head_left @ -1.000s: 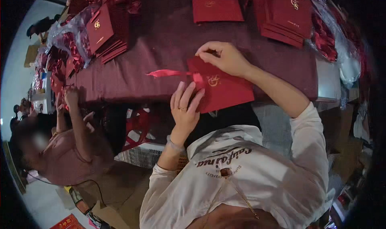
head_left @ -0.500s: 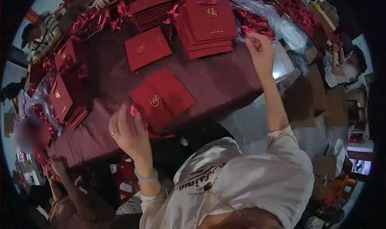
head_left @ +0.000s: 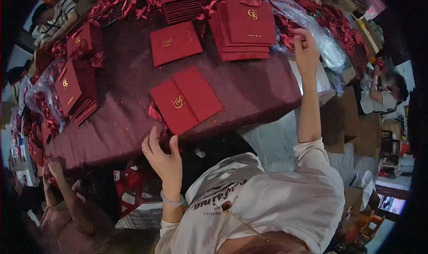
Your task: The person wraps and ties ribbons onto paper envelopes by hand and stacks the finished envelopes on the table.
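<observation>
A flat red gift bag (head_left: pixel 189 100) with a gold emblem and a fold line lies at the near edge of the table. My left hand (head_left: pixel 165 158) is just below it, fingers apart and holding nothing. A red ribbon (head_left: pixel 154 111) shows at the bag's left side. My right hand (head_left: pixel 306 51) is raised at the table's right side, fingers loosely bent, near a heap of red ribbons (head_left: pixel 285 31); I see nothing held in it. Left of that hand is a stack of red gift bags (head_left: pixel 249 24). Another flat red bag (head_left: pixel 176 43) lies farther back.
A dark red cloth covers the table (head_left: pixel 254 89). More bags stand at the left (head_left: pixel 69 89) and the back (head_left: pixel 183 8). Clear plastic wrap (head_left: pixel 327 49) and cardboard boxes (head_left: pixel 354 120) are at the right. Other people sit around, one with a raised arm (head_left: pixel 67 187) at lower left.
My left hand has drawn down and right, away from the ribbon beside the near bag. My right hand has lifted slightly and moved right. The camera view has shifted a little.
</observation>
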Demonstrator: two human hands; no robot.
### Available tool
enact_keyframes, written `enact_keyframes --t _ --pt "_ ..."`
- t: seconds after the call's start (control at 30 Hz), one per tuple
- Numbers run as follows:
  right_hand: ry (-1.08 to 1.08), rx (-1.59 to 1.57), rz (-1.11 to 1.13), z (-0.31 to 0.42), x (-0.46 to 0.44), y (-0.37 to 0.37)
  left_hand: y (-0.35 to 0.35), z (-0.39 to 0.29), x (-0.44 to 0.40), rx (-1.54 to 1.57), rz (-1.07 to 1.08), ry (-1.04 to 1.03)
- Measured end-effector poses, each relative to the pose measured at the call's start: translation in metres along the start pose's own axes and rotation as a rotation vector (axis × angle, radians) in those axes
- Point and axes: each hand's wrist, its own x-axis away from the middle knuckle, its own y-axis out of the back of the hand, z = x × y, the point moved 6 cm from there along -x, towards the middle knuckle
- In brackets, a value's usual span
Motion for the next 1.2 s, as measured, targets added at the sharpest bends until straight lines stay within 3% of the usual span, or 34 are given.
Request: enact_keyframes --t 0.07,0.13,0.2,0.27,0.33,0.4,0.43,0.53,0.6,0.7,0.77,0.8,0.87,0.93,1.07,1.2 --pt "-0.07 0.181 0.067 -0.03 -0.009 0.005 0.0 0.004 0.005 0.1 0.106 0.162" --pt "0.016 0.544 0.355 -0.059 -0.006 -0.006 0.0 0.005 0.009 0.089 0.119 0.17" --pt "0.142 0.612 0.391 -0.068 0.0 -0.006 -0.001 0.006 0.011 0.078 0.139 0.184" --pt "-0.064 0.788 0.521 -0.084 0.007 -0.008 -0.002 0.0 0.006 0.018 0.148 0.01" --pt "0.029 0.825 0.531 -0.085 0.01 -0.009 -0.001 0.002 0.003 0.049 0.109 -0.025" --pt "0.192 0.464 0.145 -0.08 0.008 0.006 0.001 0.013 0.001 0.127 0.113 -0.005" --pt "0.142 0.412 0.082 -0.087 0.003 0.011 0.007 0.014 -0.004 0.135 0.049 -0.024" --pt "-0.035 0.044 -0.164 -0.012 0.001 0.03 0.017 0.025 -0.011 0.015 -0.057 -0.029" --pt "0.203 -0.111 -0.329 0.036 0.0 0.046 0.028 0.025 -0.012 -0.021 -0.184 0.08" --pt "0.211 -0.037 -0.445 0.096 0.014 0.055 0.023 0.014 -0.006 0.119 -0.172 0.11" --pt "0.017 -0.338 -0.1 0.108 0.023 0.022 0.013 0.002 -0.003 0.091 -0.116 -0.025" --pt "0.08 -0.297 0.145 0.131 0.03 -0.004 0.007 0.003 0.001 0.154 -0.101 0.067" --pt "-0.031 -0.494 0.575 0.133 0.064 -0.062 0.0 -0.002 0.0 0.183 -0.073 0.057" --pt "0.119 -0.463 0.813 0.148 0.101 -0.102 -0.003 -0.005 -0.003 0.201 -0.014 0.076" --pt "0.089 -0.613 0.991 0.165 0.144 -0.148 -0.01 -0.007 -0.012 0.154 0.081 0.107" --pt "-0.116 -0.624 1.072 0.154 0.16 -0.166 -0.021 0.001 -0.019 0.135 0.128 0.17"
